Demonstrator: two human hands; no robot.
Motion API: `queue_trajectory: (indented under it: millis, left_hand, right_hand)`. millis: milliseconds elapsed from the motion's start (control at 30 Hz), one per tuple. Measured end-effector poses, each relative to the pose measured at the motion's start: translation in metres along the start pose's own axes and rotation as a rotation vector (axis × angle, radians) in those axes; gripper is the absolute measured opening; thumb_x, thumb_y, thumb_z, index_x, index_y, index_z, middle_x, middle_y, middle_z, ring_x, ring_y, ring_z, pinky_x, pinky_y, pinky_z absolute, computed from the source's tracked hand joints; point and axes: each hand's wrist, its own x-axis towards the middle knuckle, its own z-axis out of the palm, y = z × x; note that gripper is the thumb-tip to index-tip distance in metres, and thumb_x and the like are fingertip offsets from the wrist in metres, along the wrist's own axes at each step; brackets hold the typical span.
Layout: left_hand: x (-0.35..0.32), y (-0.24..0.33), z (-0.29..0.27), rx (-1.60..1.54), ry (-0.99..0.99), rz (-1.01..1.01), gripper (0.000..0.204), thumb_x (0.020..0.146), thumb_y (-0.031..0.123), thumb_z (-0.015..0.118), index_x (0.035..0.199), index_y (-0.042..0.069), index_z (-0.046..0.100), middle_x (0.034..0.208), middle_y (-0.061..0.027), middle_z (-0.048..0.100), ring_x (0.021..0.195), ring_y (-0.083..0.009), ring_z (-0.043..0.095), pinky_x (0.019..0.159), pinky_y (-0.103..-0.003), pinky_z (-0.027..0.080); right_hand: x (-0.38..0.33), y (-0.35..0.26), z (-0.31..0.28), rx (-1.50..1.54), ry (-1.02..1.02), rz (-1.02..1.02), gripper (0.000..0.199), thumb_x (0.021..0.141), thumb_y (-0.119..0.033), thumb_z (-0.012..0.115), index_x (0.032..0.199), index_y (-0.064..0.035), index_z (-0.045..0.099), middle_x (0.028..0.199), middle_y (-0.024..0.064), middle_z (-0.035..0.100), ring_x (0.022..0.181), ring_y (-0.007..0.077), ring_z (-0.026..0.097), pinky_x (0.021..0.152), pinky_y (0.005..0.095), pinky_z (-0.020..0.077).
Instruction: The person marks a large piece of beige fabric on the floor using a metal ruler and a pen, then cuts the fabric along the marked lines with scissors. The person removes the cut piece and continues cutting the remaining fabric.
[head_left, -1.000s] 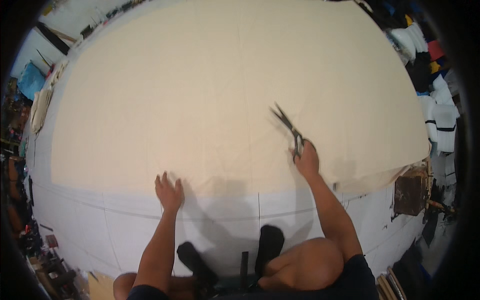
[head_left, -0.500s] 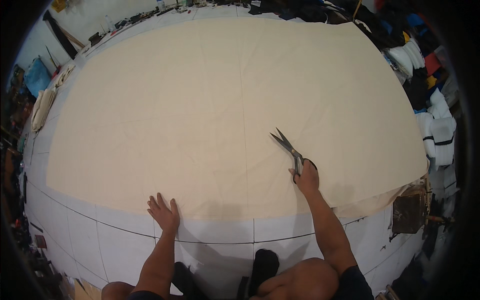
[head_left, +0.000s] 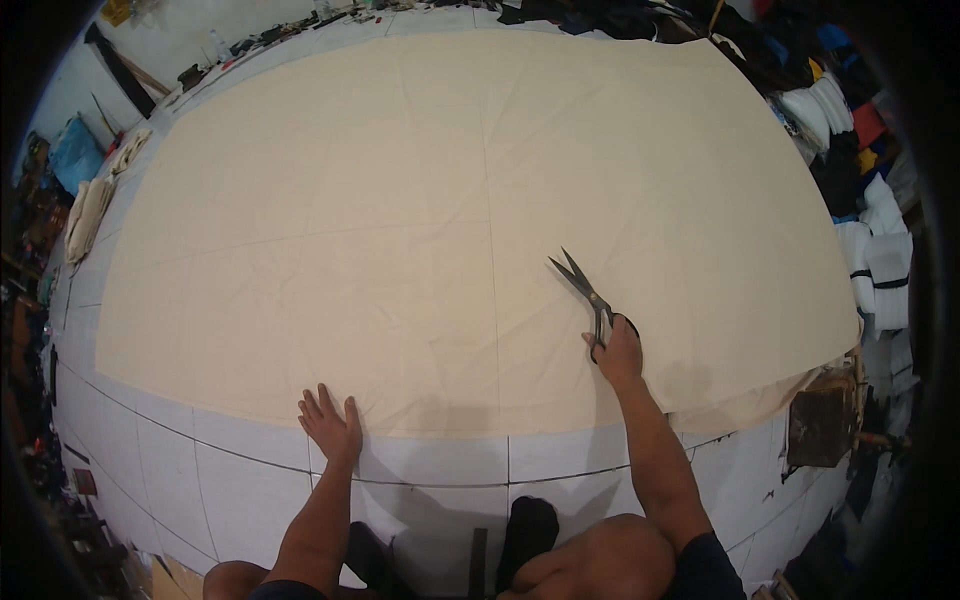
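Note:
A large cream cloth (head_left: 300,180) lies spread over the white tiled floor, with faint crease lines across it. My right hand (head_left: 622,352) grips a pair of dark scissors (head_left: 590,290) by the handles. Their blades stand a little apart over the right middle of the cloth and point away from me. At the near edge, left of centre, my left hand (head_left: 332,425) rests flat on the cloth with fingers spread, holding nothing.
Folded cloth (head_left: 88,220) and a blue bag (head_left: 75,152) are at the far left. White bundles (head_left: 885,265) and dark fabrics line the right side. A brown box (head_left: 820,425) stands by the cloth's near right corner. Small tools lie along the back wall.
The view has shifted very slightly. Both hands keep nearly the same places: the left flat on the cloth, the right holding the scissors with blades parted.

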Motion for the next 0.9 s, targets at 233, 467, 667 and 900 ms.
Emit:
queue_trajectory:
  millis: [233, 467, 667, 900]
  left_hand:
    - [0.0, -0.005, 0.005, -0.001, -0.012, 0.005, 0.071, 0.097, 0.044, 0.055, 0.152, 0.005, 0.035, 0.159, -0.0277, 0.023, 0.148, -0.0471, 0.017, 0.12, -0.06, 0.011]
    - [0.0, -0.001, 0.003, -0.015, -0.001, 0.007, 0.07, 0.097, 0.043, 0.056, 0.151, 0.003, 0.037, 0.158, -0.0289, 0.025, 0.148, -0.0478, 0.018, 0.119, -0.061, 0.012]
    - [0.002, -0.004, 0.002, -0.002, 0.011, 0.025, 0.07, 0.096, 0.044, 0.058, 0.15, 0.004, 0.038, 0.156, -0.0301, 0.028, 0.146, -0.0485, 0.022, 0.118, -0.061, 0.016]
    - [0.011, -0.011, -0.006, 0.022, -0.008, 0.025, 0.072, 0.094, 0.048, 0.061, 0.149, 0.004, 0.041, 0.155, -0.0299, 0.031, 0.144, -0.048, 0.027, 0.117, -0.059, 0.02]
  right_hand:
    - [0.0, -0.003, 0.0, -0.004, -0.033, 0.006, 0.056, 0.085, -0.039, 0.078, 0.108, 0.0032, 0.05, 0.1, 0.0251, 0.062, 0.097, 0.0432, 0.06, 0.082, 0.0509, 0.048]
    - [0.0, -0.001, 0.003, -0.021, 0.018, -0.025, 0.056, 0.085, -0.039, 0.078, 0.108, 0.0031, 0.05, 0.097, 0.024, 0.061, 0.093, 0.043, 0.06, 0.08, 0.0512, 0.0475]
    - [0.001, -0.001, 0.004, -0.037, -0.013, -0.019, 0.054, 0.086, -0.039, 0.077, 0.106, 0.0026, 0.05, 0.095, 0.0237, 0.061, 0.092, 0.0422, 0.061, 0.079, 0.0512, 0.0476]
    - [-0.003, -0.007, 0.003, -0.112, -0.011, -0.025, 0.055, 0.084, -0.038, 0.078, 0.11, 0.0018, 0.051, 0.1, 0.0232, 0.063, 0.097, 0.0414, 0.063, 0.082, 0.0509, 0.0497]
